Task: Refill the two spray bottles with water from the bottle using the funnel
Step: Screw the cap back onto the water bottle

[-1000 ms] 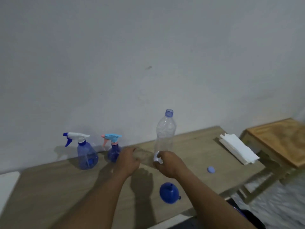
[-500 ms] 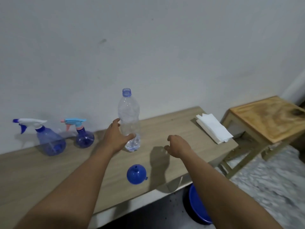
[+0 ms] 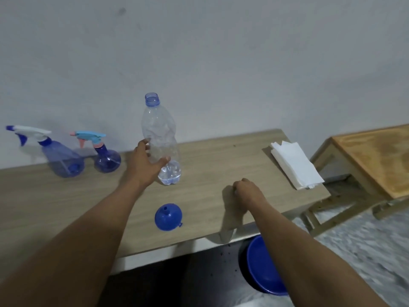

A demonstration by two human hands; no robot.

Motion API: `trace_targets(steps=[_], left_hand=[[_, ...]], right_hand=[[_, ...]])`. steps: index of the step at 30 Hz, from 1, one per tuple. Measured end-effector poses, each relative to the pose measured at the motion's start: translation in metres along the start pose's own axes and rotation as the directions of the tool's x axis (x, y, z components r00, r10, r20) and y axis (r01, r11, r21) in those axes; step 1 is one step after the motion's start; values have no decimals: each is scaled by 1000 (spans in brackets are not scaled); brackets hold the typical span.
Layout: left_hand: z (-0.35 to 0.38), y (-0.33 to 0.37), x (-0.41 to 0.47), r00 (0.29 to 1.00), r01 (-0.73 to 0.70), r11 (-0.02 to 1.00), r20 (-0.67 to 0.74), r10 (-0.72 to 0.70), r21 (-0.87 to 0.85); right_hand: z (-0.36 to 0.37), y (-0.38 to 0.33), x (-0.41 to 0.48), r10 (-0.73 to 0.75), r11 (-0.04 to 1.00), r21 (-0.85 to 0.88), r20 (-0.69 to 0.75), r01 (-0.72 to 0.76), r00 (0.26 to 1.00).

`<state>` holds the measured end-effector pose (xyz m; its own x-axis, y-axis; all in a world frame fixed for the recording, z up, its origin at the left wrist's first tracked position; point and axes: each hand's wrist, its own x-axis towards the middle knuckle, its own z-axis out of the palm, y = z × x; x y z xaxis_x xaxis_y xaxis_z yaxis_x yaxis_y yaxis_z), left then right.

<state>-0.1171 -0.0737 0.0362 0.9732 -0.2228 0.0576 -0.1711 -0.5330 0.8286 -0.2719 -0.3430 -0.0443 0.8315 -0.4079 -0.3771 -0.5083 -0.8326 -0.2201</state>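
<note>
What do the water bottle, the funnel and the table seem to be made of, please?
The bottle: thin clear plastic, see-through and dented. The funnel: opaque blue plastic, smooth, probably rigid. The table: pale wood-grain top, likely laminate rather than solid wood.

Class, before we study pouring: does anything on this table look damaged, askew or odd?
The water bottle in the left hand is dented on its side and nearly empty. The funnel lies mouth-down, spout up.
</note>
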Motion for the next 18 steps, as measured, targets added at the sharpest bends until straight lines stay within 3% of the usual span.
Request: trace_targets(steps=[4, 8, 14, 18], left_hand=[[-3, 4, -3, 999, 34, 999, 5, -34, 2], [-8, 13, -7, 998, 61, 998, -5, -61, 3], [-10, 29, -11, 997, 81, 991, -5, -82, -107], [-13, 29, -7, 995, 101, 987, -12, -103, -124]], right_hand=[[-32, -16, 4, -76, 995, 55, -30, 78, 997], [-96, -56, -4, -247, 952, 149, -138, 267, 959], [-185, -133, -25, -411, 819, 241, -388, 521, 825], [-220, -183, -36, -486, 730, 257, -458, 634, 745]])
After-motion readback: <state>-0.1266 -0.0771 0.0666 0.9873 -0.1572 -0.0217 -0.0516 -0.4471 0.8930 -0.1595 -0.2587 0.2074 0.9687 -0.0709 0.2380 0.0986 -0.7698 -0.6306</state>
